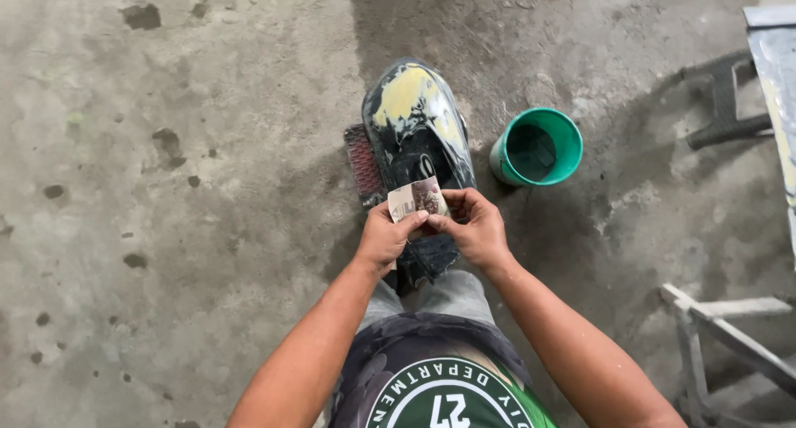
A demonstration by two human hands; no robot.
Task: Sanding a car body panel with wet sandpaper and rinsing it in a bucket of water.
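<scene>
Head view shows the left hand (386,239) and right hand (476,229) closed together on a small sandpaper sheet (417,198), just above a black panel (417,138) whose yellow filler patches beyond the fingers look only partly sanded.

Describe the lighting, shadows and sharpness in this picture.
Head view: soft, even daylight, no hard glare; a broad dim shadow lies on the concrete floor around the black and yellow panel, which shows a faint sheen. The green bucket and both hands, left hand and right hand, holding a small sheet, look sharp; edges bend slightly from the wide lens.
</scene>
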